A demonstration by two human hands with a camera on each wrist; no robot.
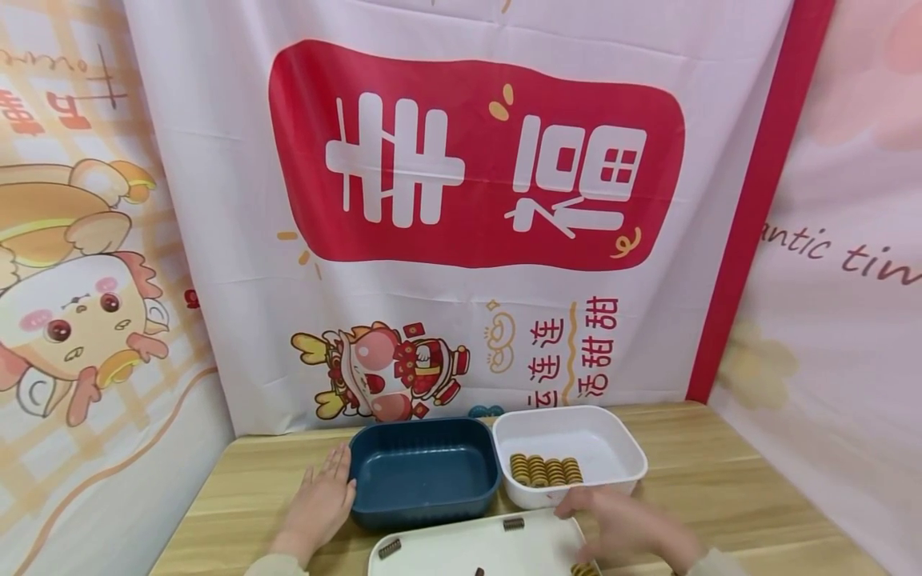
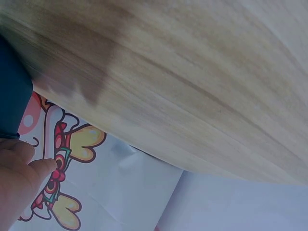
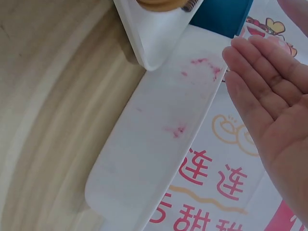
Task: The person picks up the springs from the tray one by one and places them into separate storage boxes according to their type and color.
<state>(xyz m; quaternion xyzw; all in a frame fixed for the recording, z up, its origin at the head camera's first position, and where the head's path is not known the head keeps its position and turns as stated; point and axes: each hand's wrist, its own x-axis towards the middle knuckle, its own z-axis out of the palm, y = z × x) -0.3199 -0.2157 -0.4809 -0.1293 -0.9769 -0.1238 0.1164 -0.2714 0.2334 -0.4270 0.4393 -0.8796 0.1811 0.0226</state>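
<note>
While the left grip (image 1: 322, 500) rests straight-fingered against the blue box (image 1: 425, 472), cookies (image 1: 536, 471) stand near-left in the white box (image 1: 605, 452).
Likely light and brittle, they want gentle edge pinches; the right grip (image 1: 627, 522), fingers extended, holds nothing.

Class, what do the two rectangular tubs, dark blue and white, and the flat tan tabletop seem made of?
Rounded rectangular dark blue tub: probably plastic, semi-gloss; its floor catches soft reflections.
Rounded rectangular white tub: likely plastic, smooth; its wall looks evenly moulded.
Flat tan tabletop: wood or printed laminate, apparently satin; grain streaks fit both.
</note>
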